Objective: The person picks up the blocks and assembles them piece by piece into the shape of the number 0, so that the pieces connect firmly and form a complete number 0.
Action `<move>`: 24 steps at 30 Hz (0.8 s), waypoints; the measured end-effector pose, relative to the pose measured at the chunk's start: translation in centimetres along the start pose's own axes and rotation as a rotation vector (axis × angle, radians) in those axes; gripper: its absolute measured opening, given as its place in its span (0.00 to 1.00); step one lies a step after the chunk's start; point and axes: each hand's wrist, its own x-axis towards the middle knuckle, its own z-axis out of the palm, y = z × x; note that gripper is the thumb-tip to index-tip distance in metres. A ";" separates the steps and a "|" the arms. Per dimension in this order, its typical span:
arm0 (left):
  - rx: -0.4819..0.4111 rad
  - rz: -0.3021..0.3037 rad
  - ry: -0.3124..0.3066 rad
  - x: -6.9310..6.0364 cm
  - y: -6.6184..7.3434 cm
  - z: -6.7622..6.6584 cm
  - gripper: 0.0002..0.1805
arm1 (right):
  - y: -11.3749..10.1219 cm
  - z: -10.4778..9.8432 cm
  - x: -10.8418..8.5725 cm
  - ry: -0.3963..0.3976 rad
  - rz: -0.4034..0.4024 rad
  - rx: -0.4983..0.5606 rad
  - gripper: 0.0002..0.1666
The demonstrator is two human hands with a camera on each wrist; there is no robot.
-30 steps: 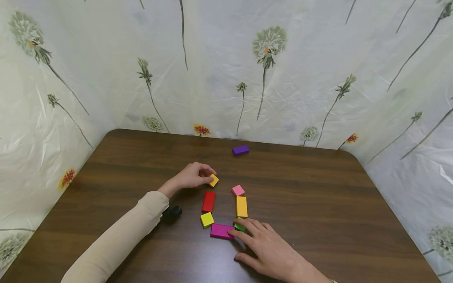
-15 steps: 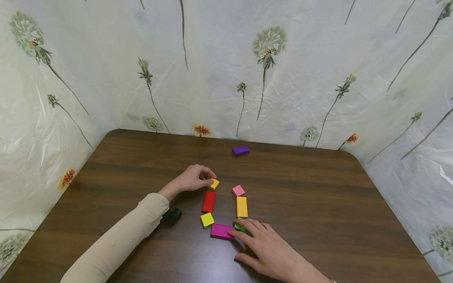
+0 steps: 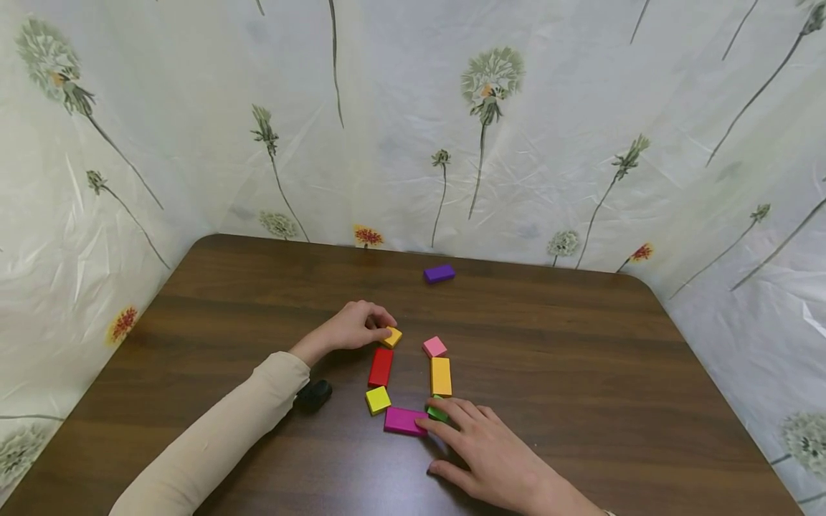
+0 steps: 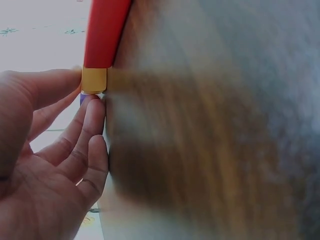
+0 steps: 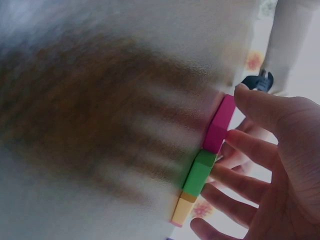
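My left hand pinches a small orange-yellow block between thumb and fingers at the far end of a red block. In the left wrist view that block meets the end of the red block. My right hand lies with fingers spread, fingertips touching a magenta block and a green block, which is partly covered. A yellow square block sits between the red and magenta ones. Beyond the green block lie an orange block and a pink block.
A purple block lies alone near the far edge of the brown table. Beneath my left wrist is a black object, seemingly the worn wrist camera. A flowered curtain hangs behind the table and along its sides.
My left hand has lowered the orange-yellow block and brought it slightly nearer, up to the far end of the red block. My right hand has stayed in place.
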 end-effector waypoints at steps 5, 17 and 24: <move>0.001 -0.007 -0.011 0.0 0.0 0.0 0.10 | 0.1 -0.1 0.1 -0.020 0.014 0.010 0.36; -0.022 -0.001 -0.037 -0.4 0.6 -0.1 0.10 | 0.2 -0.1 0.2 -0.029 0.015 0.021 0.36; -0.022 0.004 -0.042 -0.5 0.5 -0.1 0.10 | 0.2 -0.1 0.1 -0.023 0.013 0.020 0.36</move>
